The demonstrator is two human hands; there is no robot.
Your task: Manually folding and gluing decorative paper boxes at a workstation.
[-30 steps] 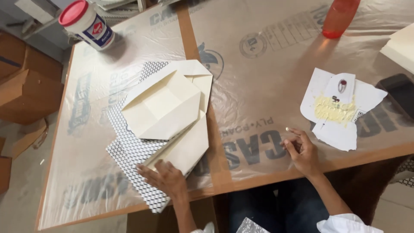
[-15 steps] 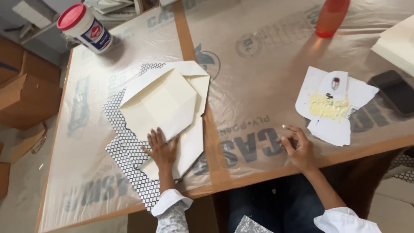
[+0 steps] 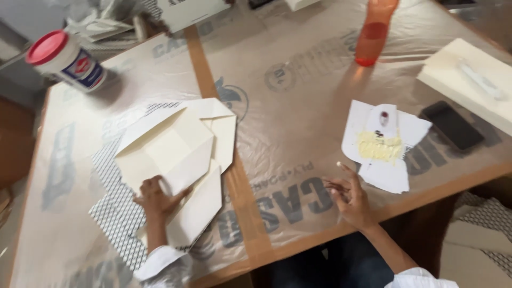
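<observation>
The left hand (image 3: 156,198) lies flat, fingers spread, pressing the lower edge of the folded cream paper (image 3: 170,154), which sits left of centre on the surface (image 3: 288,106), long axis running diagonally. The right hand (image 3: 349,197) rests well apart to the right, loosely curled, holding nothing visible, nearer the glue-smeared scrap (image 3: 381,146).

Cream folded paper (image 3: 170,154) is laid over a black-and-white patterned sheet (image 3: 114,208) (tiny diamond mesh); an orange bottle (image 3: 373,33) and a red-lidded white jar (image 3: 66,58) are seen too.
</observation>
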